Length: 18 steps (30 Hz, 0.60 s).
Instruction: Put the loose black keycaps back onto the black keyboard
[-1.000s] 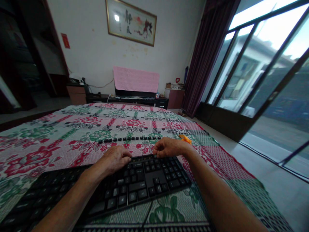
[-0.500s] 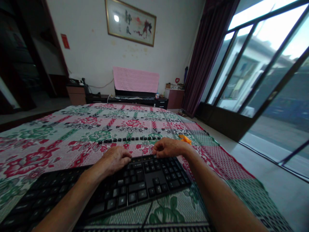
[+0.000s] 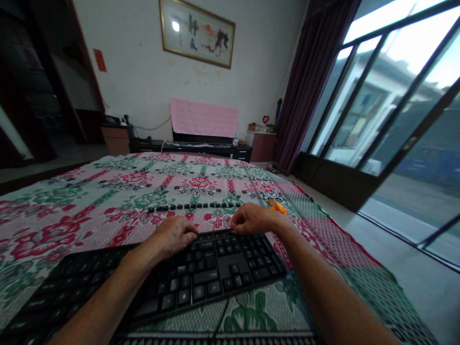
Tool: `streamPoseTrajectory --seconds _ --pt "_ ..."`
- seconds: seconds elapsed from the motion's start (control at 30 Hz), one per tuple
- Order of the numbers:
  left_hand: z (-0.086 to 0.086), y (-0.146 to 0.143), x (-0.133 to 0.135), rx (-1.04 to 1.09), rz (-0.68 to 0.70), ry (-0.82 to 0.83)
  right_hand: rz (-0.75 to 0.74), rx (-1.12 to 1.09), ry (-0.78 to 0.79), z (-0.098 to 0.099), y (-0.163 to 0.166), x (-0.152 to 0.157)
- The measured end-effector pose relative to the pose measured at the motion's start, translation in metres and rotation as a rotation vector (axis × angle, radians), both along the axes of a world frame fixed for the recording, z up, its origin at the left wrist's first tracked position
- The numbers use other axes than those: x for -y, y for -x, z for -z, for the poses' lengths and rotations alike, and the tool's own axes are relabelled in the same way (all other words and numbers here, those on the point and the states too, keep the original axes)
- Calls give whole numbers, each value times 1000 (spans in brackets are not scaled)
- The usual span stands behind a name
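Observation:
A black keyboard [image 3: 233,258] lies at a slant on the flowered cloth, its left part crossed by my left forearm. My left hand [image 3: 176,233] rests at its far edge, fingers curled and thumb against the top rim. Farther right, my right hand [image 3: 247,219] is bent over the same edge. Its thumb and forefinger are pinched together low at the top row, and whatever lies between them is hidden. Beyond both hands, several small black keycaps [image 3: 194,206] form a line across the cloth. An orange object [image 3: 278,207] sits just past my right wrist.
The patterned tablecloth [image 3: 201,170] covers the wide table. A cable [image 3: 220,318] runs from the keyboard's near edge. Behind the table stand a low cabinet [image 3: 241,153] and a screen draped with a pink cloth [image 3: 204,117]. Glass doors [image 3: 373,110] are on the right.
The view has shifted slightly, moving everything a little to the right in the picture. Both hands keep nearly the same place and pose at the keyboard's far edge.

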<state>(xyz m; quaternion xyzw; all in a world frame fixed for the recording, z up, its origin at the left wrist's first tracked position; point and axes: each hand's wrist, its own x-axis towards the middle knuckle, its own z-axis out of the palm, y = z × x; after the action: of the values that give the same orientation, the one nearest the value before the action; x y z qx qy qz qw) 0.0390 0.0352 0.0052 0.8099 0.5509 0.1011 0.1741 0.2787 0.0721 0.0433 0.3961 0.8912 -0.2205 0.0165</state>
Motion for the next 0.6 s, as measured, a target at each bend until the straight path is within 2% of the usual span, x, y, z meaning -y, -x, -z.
streamPoseTrajectory --seconds 0.1,0.43,0.6 --pt "0 0 0 -2 8 -12 -11 4 36 -4 2 3" --pt "0 0 0 -2 19 -29 -16 -69 -59 -3 12 6" --pt "-1 0 0 -9 29 -52 -79 -73 9 0 14 6"
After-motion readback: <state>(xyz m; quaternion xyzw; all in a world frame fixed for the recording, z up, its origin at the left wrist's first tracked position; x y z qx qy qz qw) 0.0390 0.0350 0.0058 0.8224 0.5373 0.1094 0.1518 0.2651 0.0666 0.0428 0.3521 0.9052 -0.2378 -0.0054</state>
